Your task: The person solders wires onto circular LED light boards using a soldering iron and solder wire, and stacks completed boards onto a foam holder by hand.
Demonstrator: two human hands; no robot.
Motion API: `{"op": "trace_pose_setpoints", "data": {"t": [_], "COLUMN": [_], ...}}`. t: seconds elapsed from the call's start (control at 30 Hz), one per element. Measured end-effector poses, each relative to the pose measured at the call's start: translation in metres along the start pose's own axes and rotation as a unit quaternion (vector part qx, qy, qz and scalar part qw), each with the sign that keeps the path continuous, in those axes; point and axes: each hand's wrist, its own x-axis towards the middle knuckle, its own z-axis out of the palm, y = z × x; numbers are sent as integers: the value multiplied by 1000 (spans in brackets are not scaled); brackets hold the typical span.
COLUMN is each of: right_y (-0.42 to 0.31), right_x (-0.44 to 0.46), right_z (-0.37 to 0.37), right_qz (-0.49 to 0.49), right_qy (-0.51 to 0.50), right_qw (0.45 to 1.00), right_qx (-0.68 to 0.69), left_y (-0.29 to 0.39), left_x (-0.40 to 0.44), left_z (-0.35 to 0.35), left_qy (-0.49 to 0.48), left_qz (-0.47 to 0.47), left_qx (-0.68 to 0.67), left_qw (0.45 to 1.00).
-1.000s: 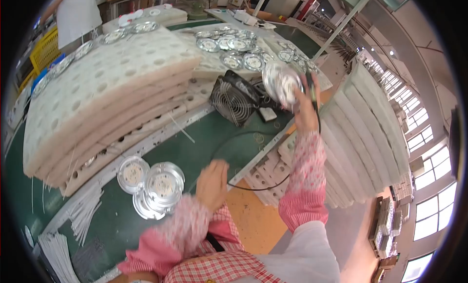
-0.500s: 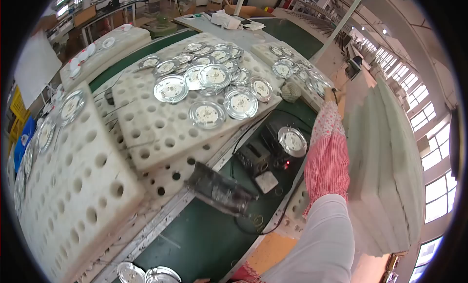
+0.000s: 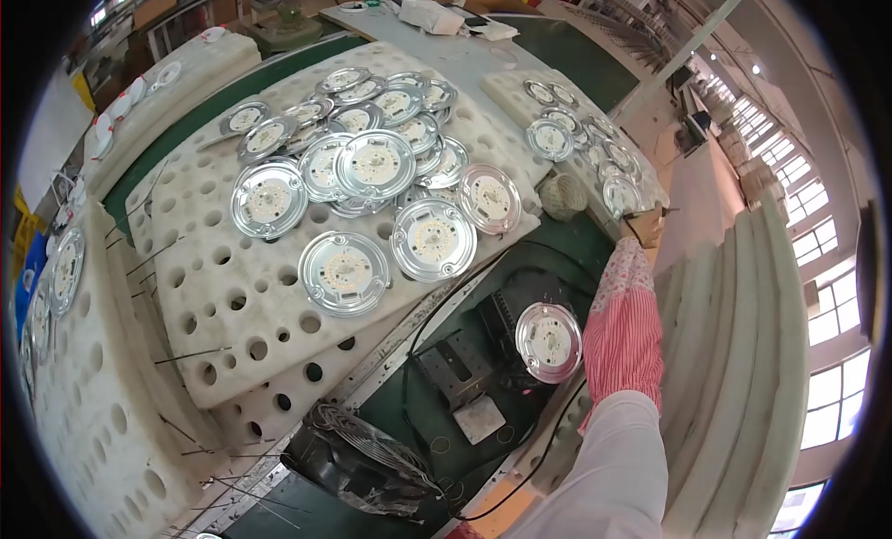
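My right arm, in a red-striped oversleeve (image 3: 624, 335), reaches forward along the right side. Its cuff ends beside a small tan block (image 3: 649, 228), and my fingers cannot be made out there. Left of the sleeve, a round silver LED plate (image 3: 548, 342) rests on a black device (image 3: 511, 307) with a small red light. Many similar LED plates (image 3: 374, 164) lie overlapped on a holed white foam slab (image 3: 279, 204). More LED plates (image 3: 550, 139) lie on a second foam slab (image 3: 506, 98) near my cuff. My left hand is out of view; only a bit of red sleeve (image 3: 465, 532) shows below.
A black holder with thin wires (image 3: 358, 460) lies on the green belt (image 3: 390, 390). A dark cable runs around the device. Another foam slab (image 3: 102, 381) stands at left. Upright foam sheets (image 3: 734, 353) are stacked at right. A ball of twine (image 3: 563, 197) sits between the slabs.
The view has shifted, so the slabs and device appear lower and further left. The plates at the bottom edge have mostly left view. My right arm remains outstretched.
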Motion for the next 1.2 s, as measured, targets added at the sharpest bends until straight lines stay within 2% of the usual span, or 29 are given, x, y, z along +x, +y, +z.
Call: {"op": "trace_pose_setpoints", "data": {"t": [0.07, 0.17, 0.2, 0.23, 0.27, 0.3, 0.37, 0.43, 0.5, 0.6, 0.67, 0.7, 0.73, 0.77, 0.8, 0.83, 0.87, 0.9, 0.93, 0.97, 1.03, 1.07, 1.13, 1.17, 1.2], "right_y": [0, -1, 3, -19, -28, -55, -94, -126, -149, -146, -120, -101, -78, -53, -28, 3, 34, 71, 95, 127, 144, 137, 143, 145, 146], "right_x": [-14, -10, -6, -28, -31, -64, -95, -123, -158, -244, -295, -326, -356, -391, -418, -448, -483, -509, -535, -562, -614, -631, -650, -656, -661], "right_z": [-13, -22, -3, -35, -30, -68, -107, -157, -213, -337, -394, -432, -464, -504, -523, -535, -551, -556, -562, -556, -576, -599, -600, -598, -595], "right_qz": [-63, -152, -191, -225, -252, -259, -295, -294, -300, -299, -335, -352, -368, -364, -411, -369, -396, -461, -584, -480, -520, -674, -662, -655, -667], "right_qy": [47, 31, 40, 29, 54, 69, 79, 72, 107, 92, 133, 137, 123, 79, 93, 34, -9, -64, -17, -230, -356, -263, -313, -336, -344], "right_qw": [995, 987, 981, 973, 965, 963, 942, 939, 920, 890, 832, 823, 811, 825, 796, 821, 796, 772, 727, 711, 634, 585, 567, 560, 534], "right_qx": [-53, -30, 6, 42, 44, 16, 141, 166, 226, 331, 422, 425, 438, 425, 435, 434, 458, 434, 360, 460, 448, 366, 376, 379, 389], "left_y": [-2, -6, -8, -10, -12, -13, -18, -24, -30, -40, -44, -39, -35, -35, -39, -44, -48, -52, -53, -51, -50, -50, -51, -57, -62], "left_x": [-2, -8, -11, -16, -22, -29, -47, -69, -98, -139, -148, -153, -163, -173, -184, -195, -205, -217, -226, -232, -247, -256, -269, -274, -279], "left_z": [-1, -6, -8, -11, -15, -20, -30, -42, -57, -77, -93, -111, -128, -143, -157, -166, -171, -174, -175, -171, -160, -162, -170, -171, -177], "left_qy": [-1, -4, -6, -6, -7, -6, -3, -3, -6, -53, -76, -26, 27, 71, 110, 126, 140, 127, 113, 122, 133, 126, 111, 133, 126], "left_qz": [3, 18, 25, 33, 41, 52, 73, 100, 131, 144, 134, 188, 228, 257, 278, 276, 275, 266, 265, 261, 271, 264, 259, 243, 225], "left_qx": [-2, -13, -18, -25, -32, -42, -61, -83, -118, -186, -223, -194, -161, -113, -57, -18, 19, 55, 90, 101, 116, 127, 150, 119, 116], "left_qw": [1000, 1000, 999, 999, 999, 998, 995, 992, 984, 970, 962, 962, 960, 957, 952, 953, 951, 954, 953, 952, 946, 948, 948, 954, 959]}}
